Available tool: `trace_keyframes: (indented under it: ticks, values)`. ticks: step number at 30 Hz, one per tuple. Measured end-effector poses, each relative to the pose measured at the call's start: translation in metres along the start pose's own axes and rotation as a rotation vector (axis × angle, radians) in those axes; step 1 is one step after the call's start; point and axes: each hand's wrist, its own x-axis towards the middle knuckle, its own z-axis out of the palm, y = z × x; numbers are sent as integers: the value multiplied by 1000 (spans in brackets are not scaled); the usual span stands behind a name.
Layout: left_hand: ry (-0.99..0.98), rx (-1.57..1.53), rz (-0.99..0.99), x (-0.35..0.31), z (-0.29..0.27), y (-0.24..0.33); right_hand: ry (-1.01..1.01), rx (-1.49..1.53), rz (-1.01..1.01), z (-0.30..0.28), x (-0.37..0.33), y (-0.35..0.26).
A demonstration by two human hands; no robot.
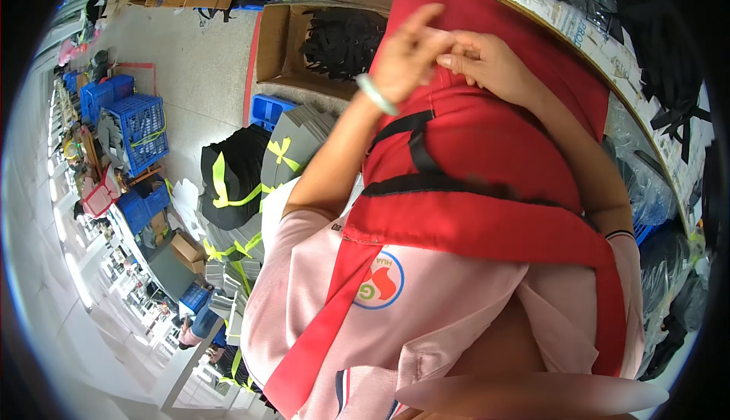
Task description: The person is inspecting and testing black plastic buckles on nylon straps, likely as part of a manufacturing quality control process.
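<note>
Over my lap, covered by a red apron (502,142), my two hands meet at the fingertips. My left hand (411,53), with a pale green bangle (376,95) at the wrist, is smeared by motion. One of its fingers points up and away, while others reach toward the right hand. My right hand (487,64) has curled fingers, thumb pressed toward them, close against the left fingertips. Whatever lies in that pinch, if anything, is too small to make out. Black straps (418,150) of the apron lie across its front, below the hands.
A cardboard box (277,43) of black strips stands beyond my left hand. Left of me are stacked grey pieces (304,135) and black pieces (236,165) tied with yellow-green bands. A worktable (608,55) with black strips and clear plastic curves along the right. Blue crates (141,131) stand farther left.
</note>
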Motion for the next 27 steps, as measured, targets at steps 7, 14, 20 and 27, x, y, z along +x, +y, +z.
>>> trace_keyframes:
  ticks: [7, 14, 20, 27]
  values:
    - [-144, -404, -182, 32, 36, 18, 236, 248, 87, -37, -29, 15]
    - [-45, -356, -102, 42, 56, -1, 469, 424, -21, -41, -33, 19]
    - [-64, -537, -85, 62, 71, 2, 606, -34, -174, -74, -65, -1]
    - [-148, -437, -162, 72, 68, 8, 1144, -1262, -345, -188, -104, -5]
